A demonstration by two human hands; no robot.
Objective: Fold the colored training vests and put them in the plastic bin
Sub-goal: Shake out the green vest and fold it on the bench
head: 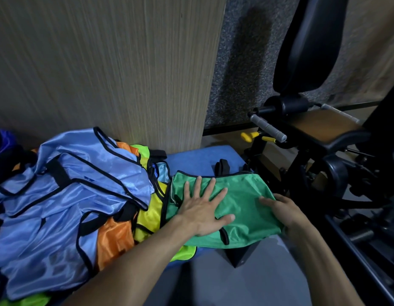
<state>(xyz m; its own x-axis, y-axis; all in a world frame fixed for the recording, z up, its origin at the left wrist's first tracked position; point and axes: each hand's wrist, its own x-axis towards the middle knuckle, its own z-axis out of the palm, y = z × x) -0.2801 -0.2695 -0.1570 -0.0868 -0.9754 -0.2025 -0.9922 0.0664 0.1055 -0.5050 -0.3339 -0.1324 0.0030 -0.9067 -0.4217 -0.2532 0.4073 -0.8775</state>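
A green vest [242,195] with black trim lies folded on the blue padded bench [198,157]. My left hand [202,208] presses flat on its left half, fingers spread. My right hand [282,208] rests on its right edge, fingers extended over the fabric. To the left sits a heap of vests: light blue vests [77,195] on top, an orange vest [114,241] and a yellow vest [149,213] beneath. No plastic bin is in view.
A wood-grain panel [114,69] rises behind the bench. Black gym equipment [324,168] with a padded seat back [310,47] and yellow knobs [249,136] crowds the right side. Grey floor [224,281] lies below the bench edge.
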